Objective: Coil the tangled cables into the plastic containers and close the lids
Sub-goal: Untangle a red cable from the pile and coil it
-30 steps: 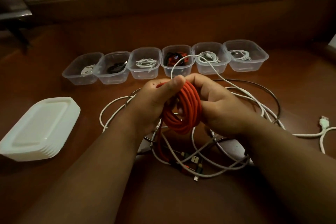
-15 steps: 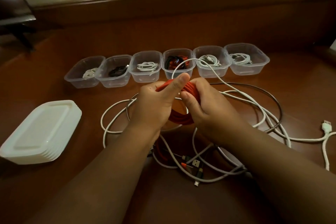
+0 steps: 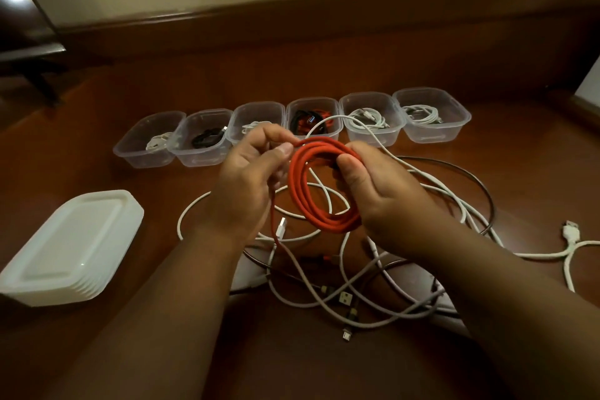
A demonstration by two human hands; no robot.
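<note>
While the thick orange braided cable is being held as a loose coil above the middle of the surface, the right hand is pinching its far side between thumb and curled fingers, and the left hand is pinching the free strand at the top. Winding should be going best with even loops, the tail kept clear of the tangled white and grey cables below. Six clear plastic containers are lining the far edge; stacked white lids are waiting near the left edge.
</note>
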